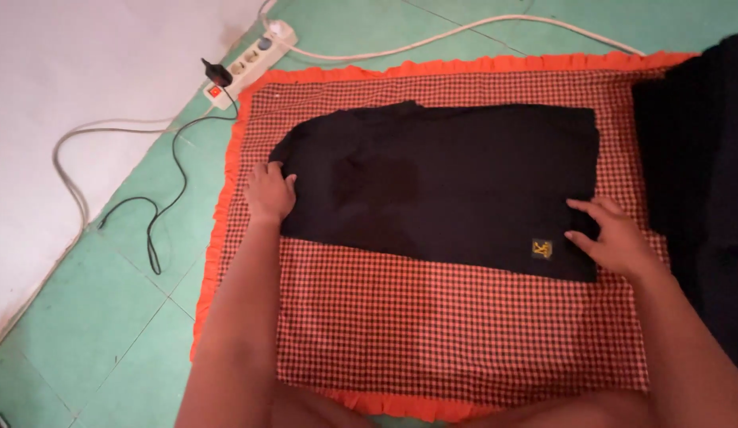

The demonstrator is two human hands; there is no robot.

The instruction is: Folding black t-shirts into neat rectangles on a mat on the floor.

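Head view shows the black garment [440, 186] already folded into a rectangle on the checked mat [456, 317], left hand [270, 192] and right hand [615, 234] pressing flat, fingers open, gripping nothing.

A black garment [448, 186] lies folded flat on a red checked cloth [456, 325] with an orange frill, spread over a green tiled floor [91, 317]. The left hand [270, 192] rests palm down at the garment's left edge, and the right hand [615, 236] lies flat with fingers spread on its lower right corner, just beside a small yellow emblem [542, 249]. Beyond the cloth's far left corner sits a white power strip [250, 62] with a black plug [216, 73] in it, its white and black cables trailing across the floor, and a dark heap of fabric [702, 174] lies at the right edge.
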